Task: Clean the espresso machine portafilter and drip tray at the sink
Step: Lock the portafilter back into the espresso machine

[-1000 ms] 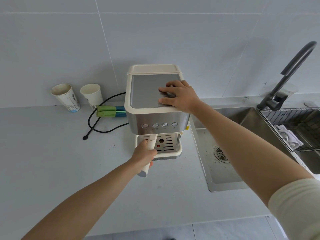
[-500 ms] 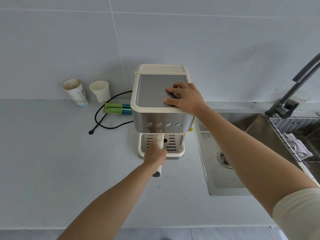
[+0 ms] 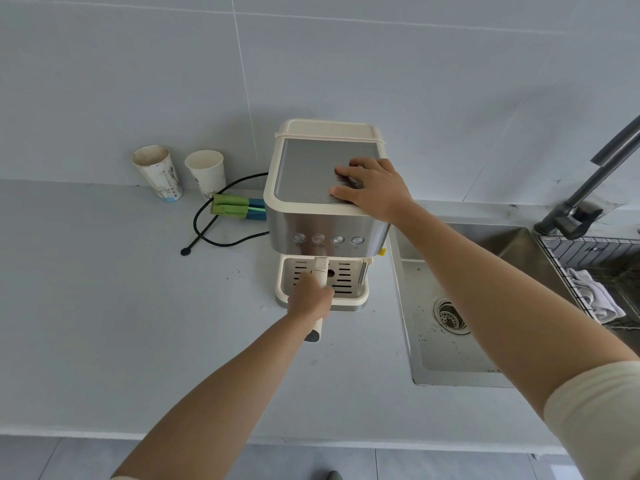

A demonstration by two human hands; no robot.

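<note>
A cream and steel espresso machine (image 3: 325, 216) stands on the grey counter against the wall. My left hand (image 3: 310, 301) grips the cream handle of the portafilter (image 3: 320, 268), which points straight out from under the machine's front; the portafilter's head is hidden under the machine. Below it sits the slotted drip tray (image 3: 346, 282). My right hand (image 3: 375, 187) rests flat on the machine's steel top, fingers spread. The steel sink (image 3: 446, 355) lies just right of the machine.
Two paper cups (image 3: 157, 173) stand at the wall on the left. A black cable (image 3: 221, 237) and green-blue brushes (image 3: 237, 207) lie beside the machine. A dark tap (image 3: 588, 192) rises at the right, above a wire rack (image 3: 595, 251) holding a white cloth (image 3: 592, 294).
My left hand has swung the portafilter handle from the left to pointing straight forward at the machine's middle. My right hand has stayed on the top. The camera has shifted left.
</note>
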